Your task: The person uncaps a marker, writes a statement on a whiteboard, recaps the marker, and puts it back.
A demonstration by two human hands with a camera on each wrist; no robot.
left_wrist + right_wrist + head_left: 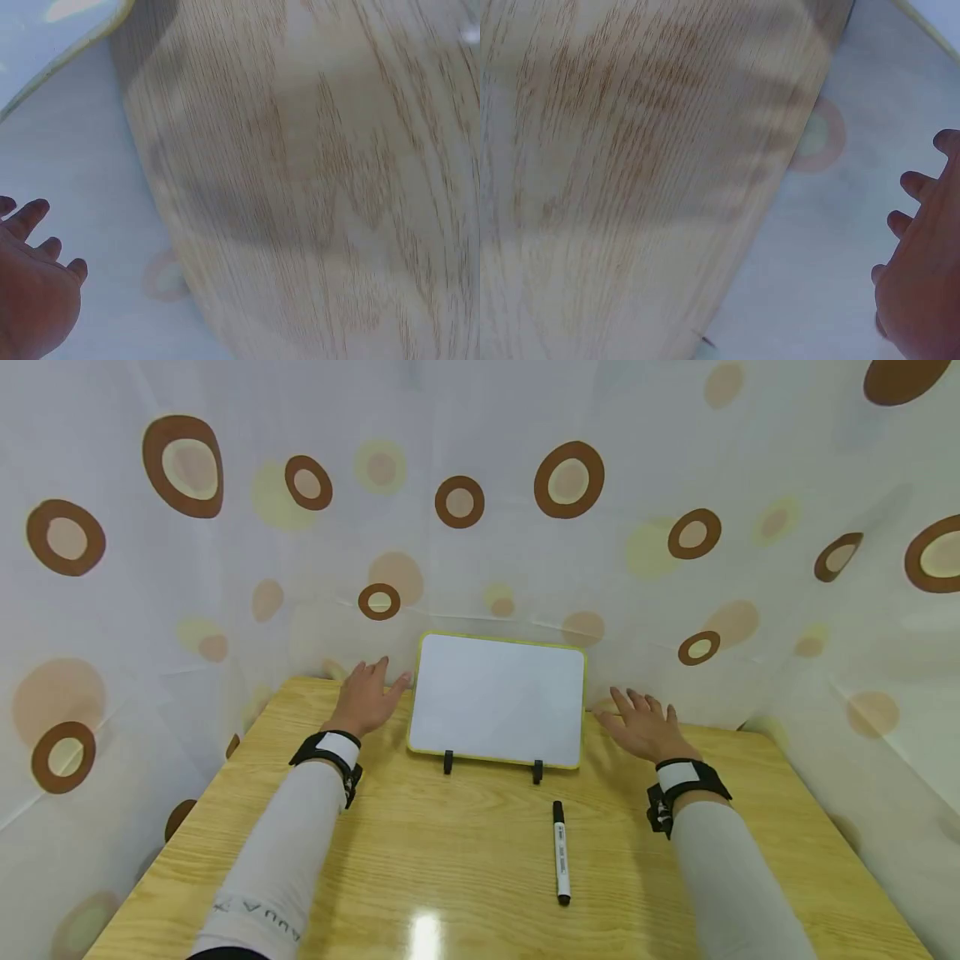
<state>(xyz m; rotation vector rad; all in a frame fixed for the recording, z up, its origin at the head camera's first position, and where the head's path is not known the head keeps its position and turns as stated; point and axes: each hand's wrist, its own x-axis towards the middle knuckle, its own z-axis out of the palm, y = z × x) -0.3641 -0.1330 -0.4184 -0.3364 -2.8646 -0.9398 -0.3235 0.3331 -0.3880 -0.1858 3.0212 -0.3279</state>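
Whiteboard [498, 697] stands beyond the marker [562, 853], likely light, stiff and slick; its side edges [582, 706] suit gripping. Left hand [367, 697] and right hand [645, 727], empty, fingers apart, are beyond the marker, to either side.

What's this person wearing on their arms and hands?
The left hand and right hand are bare. The left sleeve, with dark markings and a black band, and right sleeve are whitish. Black left wristband and right wristband each carry a white patch and small dark device.
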